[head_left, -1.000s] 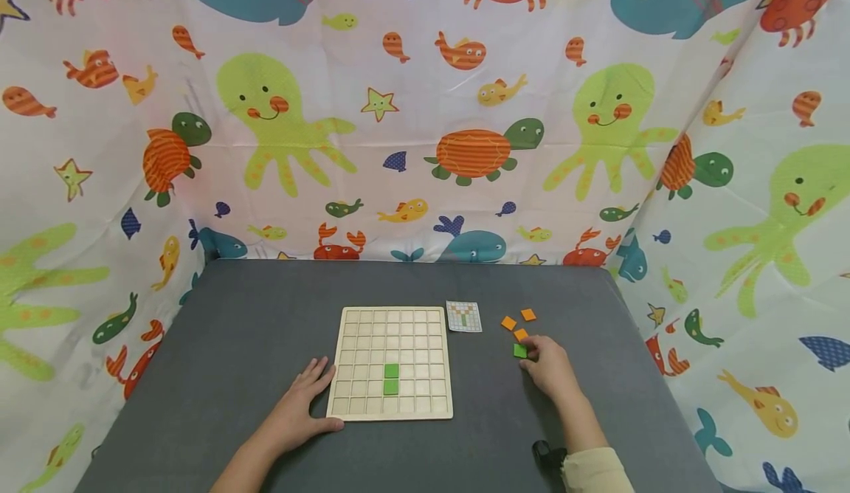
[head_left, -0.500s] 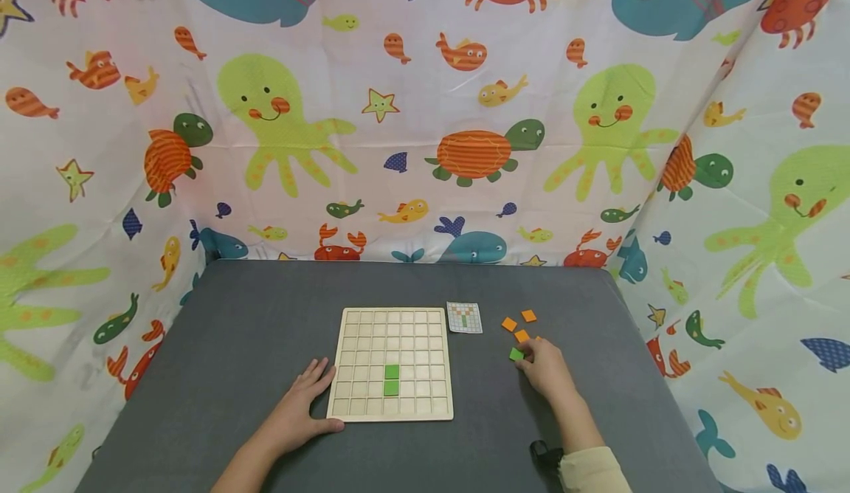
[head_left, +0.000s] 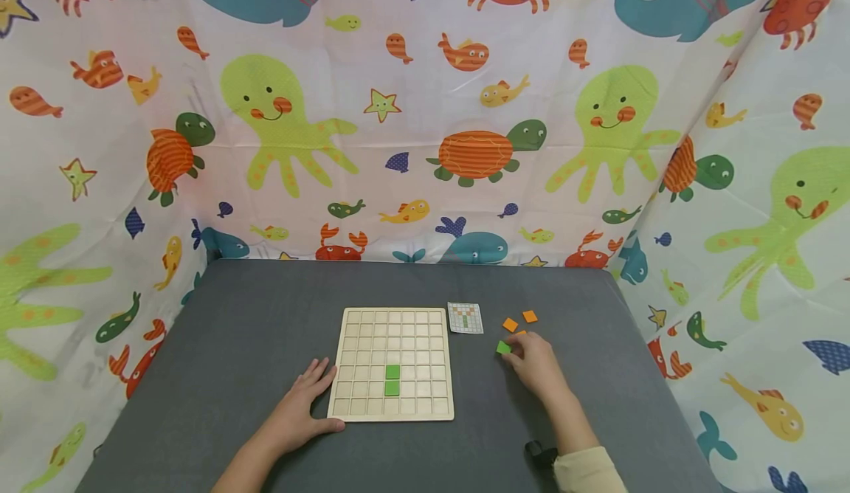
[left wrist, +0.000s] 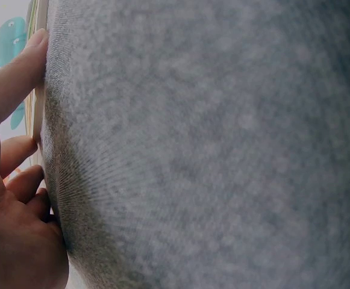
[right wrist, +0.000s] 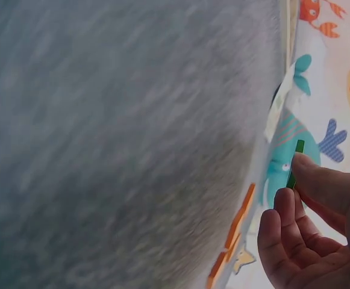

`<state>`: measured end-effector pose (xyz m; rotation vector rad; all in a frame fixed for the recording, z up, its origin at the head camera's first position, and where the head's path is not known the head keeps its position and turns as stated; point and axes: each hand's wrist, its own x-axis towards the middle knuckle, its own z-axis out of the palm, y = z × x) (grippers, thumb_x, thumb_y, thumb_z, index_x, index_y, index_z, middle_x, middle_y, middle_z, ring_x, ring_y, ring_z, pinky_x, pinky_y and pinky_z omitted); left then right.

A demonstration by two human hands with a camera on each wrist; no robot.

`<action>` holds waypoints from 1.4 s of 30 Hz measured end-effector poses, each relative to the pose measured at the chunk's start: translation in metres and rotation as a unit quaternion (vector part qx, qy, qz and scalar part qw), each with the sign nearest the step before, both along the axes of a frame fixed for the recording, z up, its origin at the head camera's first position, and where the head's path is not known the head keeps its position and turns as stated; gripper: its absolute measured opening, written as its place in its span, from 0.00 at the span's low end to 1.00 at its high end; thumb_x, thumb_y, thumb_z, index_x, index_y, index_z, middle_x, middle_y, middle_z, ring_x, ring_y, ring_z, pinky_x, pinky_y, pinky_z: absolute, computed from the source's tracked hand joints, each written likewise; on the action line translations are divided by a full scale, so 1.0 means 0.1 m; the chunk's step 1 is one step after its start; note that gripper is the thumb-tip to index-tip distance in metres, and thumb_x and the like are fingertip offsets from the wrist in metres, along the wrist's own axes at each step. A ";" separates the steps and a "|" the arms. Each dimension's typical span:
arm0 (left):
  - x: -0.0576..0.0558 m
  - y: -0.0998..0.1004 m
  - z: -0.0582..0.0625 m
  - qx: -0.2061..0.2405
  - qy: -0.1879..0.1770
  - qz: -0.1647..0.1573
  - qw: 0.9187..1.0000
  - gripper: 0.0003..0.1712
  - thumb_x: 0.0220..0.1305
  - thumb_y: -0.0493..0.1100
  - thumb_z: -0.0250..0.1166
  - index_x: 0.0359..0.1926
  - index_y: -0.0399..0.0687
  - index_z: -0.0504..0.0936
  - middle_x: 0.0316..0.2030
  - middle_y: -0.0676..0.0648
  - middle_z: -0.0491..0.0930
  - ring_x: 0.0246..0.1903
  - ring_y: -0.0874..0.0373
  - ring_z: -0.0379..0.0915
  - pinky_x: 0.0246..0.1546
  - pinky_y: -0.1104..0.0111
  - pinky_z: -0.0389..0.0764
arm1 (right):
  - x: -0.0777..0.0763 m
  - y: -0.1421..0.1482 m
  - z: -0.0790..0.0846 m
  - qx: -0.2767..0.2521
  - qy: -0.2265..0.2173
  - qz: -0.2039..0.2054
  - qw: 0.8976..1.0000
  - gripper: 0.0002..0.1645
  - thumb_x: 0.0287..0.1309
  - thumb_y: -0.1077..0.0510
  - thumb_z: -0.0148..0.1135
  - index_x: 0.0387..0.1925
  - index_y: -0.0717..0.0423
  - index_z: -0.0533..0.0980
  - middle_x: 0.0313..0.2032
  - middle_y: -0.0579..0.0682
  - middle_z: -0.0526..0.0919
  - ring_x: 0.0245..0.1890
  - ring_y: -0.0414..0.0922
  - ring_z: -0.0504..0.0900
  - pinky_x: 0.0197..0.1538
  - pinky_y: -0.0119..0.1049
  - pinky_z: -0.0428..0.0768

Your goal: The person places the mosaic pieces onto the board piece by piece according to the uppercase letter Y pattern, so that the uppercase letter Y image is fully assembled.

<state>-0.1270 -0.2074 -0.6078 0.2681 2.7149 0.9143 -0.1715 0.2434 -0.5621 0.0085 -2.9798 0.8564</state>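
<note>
A square wooden grid board (head_left: 361,404) lies on the table, with two green tiles (head_left: 392,379) in neighbouring cells of one column. At the board's lower left corner, my left hand (head_left: 300,407) rests with fingers spread, thumb and fingertips touching its edge. To the right of the board, my right hand (head_left: 539,366) pinches a green square tile (head_left: 504,347) between thumb and fingers. The right wrist view shows that tile (right wrist: 296,164) held up off the table. Orange tiles (head_left: 510,325) lie just beyond the right hand, one partly hidden by it.
A small printed card (head_left: 465,318) with a coloured grid pattern lies at the board's upper right corner. The grey table (head_left: 279,316) meets a curtain (head_left: 412,72) printed with sea animals at the back and sides. A dark strap (head_left: 541,454) hangs by the right wrist.
My right hand has lifted the green tile and carried it left, away from the orange tiles. The left hand and the board have stayed in place.
</note>
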 end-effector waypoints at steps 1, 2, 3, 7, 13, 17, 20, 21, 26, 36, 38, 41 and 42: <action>0.00 0.00 0.01 0.001 0.000 0.000 1.000 0.65 0.41 0.68 0.79 0.77 0.49 0.63 0.79 0.42 0.52 0.80 0.41 0.39 0.75 0.40 0.49 | 0.00 -0.02 0.01 0.001 0.002 0.002 1.000 0.15 0.55 0.61 0.75 0.46 0.58 0.85 0.35 0.51 0.81 0.33 0.43 0.79 0.37 0.41 0.79; 0.00 0.00 0.01 0.001 0.000 0.001 1.000 0.64 0.41 0.67 0.79 0.77 0.49 0.63 0.79 0.42 0.52 0.80 0.41 0.39 0.75 0.40 0.49 | -0.01 -0.05 0.02 -0.001 0.003 0.004 1.000 0.16 0.55 0.61 0.75 0.46 0.58 0.85 0.36 0.51 0.81 0.33 0.44 0.79 0.38 0.42 0.80; 0.00 0.00 0.01 0.000 0.001 0.000 1.000 0.64 0.41 0.68 0.79 0.77 0.49 0.63 0.79 0.42 0.52 0.80 0.41 0.39 0.75 0.40 0.49 | -0.01 -0.07 0.03 -0.003 0.004 0.006 1.000 0.16 0.55 0.61 0.75 0.46 0.58 0.85 0.37 0.51 0.81 0.34 0.44 0.80 0.39 0.42 0.81; 0.00 0.00 0.01 -0.002 0.001 -0.001 1.000 0.64 0.41 0.68 0.79 0.77 0.49 0.63 0.79 0.42 0.53 0.80 0.41 0.39 0.75 0.40 0.49 | -0.02 -0.16 0.07 -0.014 -0.002 0.015 1.000 0.17 0.55 0.61 0.75 0.47 0.58 0.85 0.39 0.52 0.82 0.35 0.44 0.81 0.40 0.42 0.82; -0.01 0.00 0.00 -0.004 -0.003 -0.001 1.000 0.65 0.41 0.68 0.79 0.77 0.50 0.63 0.79 0.42 0.52 0.80 0.41 0.39 0.75 0.40 0.49 | -0.01 -0.28 0.09 -0.029 0.004 0.031 0.999 0.16 0.53 0.64 0.75 0.45 0.60 0.85 0.37 0.52 0.83 0.34 0.43 0.81 0.35 0.38 0.81; -0.01 0.00 -0.01 -0.007 -0.004 0.001 1.000 0.65 0.41 0.69 0.79 0.77 0.50 0.62 0.79 0.43 0.52 0.80 0.42 0.39 0.75 0.40 0.50 | -0.01 -0.34 0.06 -0.033 0.004 0.035 0.999 0.15 0.53 0.65 0.75 0.45 0.59 0.85 0.39 0.52 0.84 0.34 0.42 0.81 0.35 0.38 0.81; 0.00 0.00 -0.01 -0.007 -0.004 0.002 1.000 0.65 0.41 0.69 0.79 0.77 0.50 0.63 0.79 0.43 0.52 0.80 0.41 0.39 0.75 0.40 0.50 | -0.02 -0.40 0.05 -0.029 0.005 0.037 0.999 0.15 0.53 0.64 0.76 0.45 0.58 0.85 0.40 0.51 0.84 0.34 0.42 0.81 0.37 0.38 0.81; 0.00 0.00 -0.01 -0.006 -0.004 0.003 1.000 0.65 0.41 0.69 0.79 0.77 0.50 0.63 0.79 0.43 0.52 0.80 0.41 0.39 0.75 0.40 0.50 | -0.02 -0.41 0.05 -0.028 0.006 0.038 0.999 0.16 0.53 0.64 0.76 0.45 0.58 0.85 0.41 0.51 0.84 0.34 0.42 0.81 0.36 0.38 0.81; -0.01 0.00 -0.02 -0.005 -0.001 0.001 1.000 0.65 0.41 0.69 0.79 0.77 0.50 0.63 0.79 0.43 0.52 0.80 0.42 0.39 0.75 0.40 0.50 | -0.03 -0.51 0.08 -0.032 0.006 0.048 0.998 0.16 0.53 0.63 0.76 0.45 0.56 0.86 0.40 0.49 0.82 0.35 0.41 0.81 0.37 0.36 0.81; 0.00 -0.01 -0.02 -0.002 0.002 -0.001 1.000 0.65 0.41 0.69 0.79 0.77 0.49 0.63 0.79 0.42 0.53 0.79 0.41 0.39 0.74 0.39 0.51 | -0.05 -0.60 0.08 -0.032 0.018 0.061 0.997 0.15 0.53 0.63 0.76 0.44 0.55 0.86 0.38 0.48 0.81 0.35 0.40 0.82 0.36 0.34 0.81; 0.00 -0.01 -0.02 -0.001 0.002 -0.002 1.000 0.65 0.41 0.69 0.79 0.77 0.49 0.63 0.79 0.42 0.52 0.80 0.41 0.39 0.74 0.39 0.50 | -0.06 -0.62 0.08 -0.032 0.015 0.061 0.998 0.15 0.53 0.63 0.76 0.44 0.54 0.86 0.38 0.47 0.80 0.35 0.41 0.82 0.36 0.34 0.81; 0.00 -0.01 -0.02 -0.002 0.002 -0.002 1.000 0.65 0.41 0.69 0.79 0.77 0.49 0.63 0.79 0.42 0.52 0.80 0.41 0.38 0.74 0.39 0.50 | -0.06 -0.64 0.09 -0.033 0.014 0.064 0.997 0.15 0.53 0.62 0.76 0.44 0.54 0.86 0.37 0.47 0.80 0.34 0.41 0.81 0.35 0.33 0.81; 0.00 0.00 -0.02 -0.001 0.002 -0.002 1.000 0.65 0.41 0.69 0.79 0.77 0.49 0.63 0.79 0.42 0.52 0.80 0.41 0.38 0.74 0.39 0.50 | -0.06 -0.64 0.10 -0.033 0.012 0.065 0.997 0.15 0.53 0.62 0.76 0.45 0.54 0.86 0.37 0.47 0.80 0.34 0.41 0.81 0.35 0.33 0.80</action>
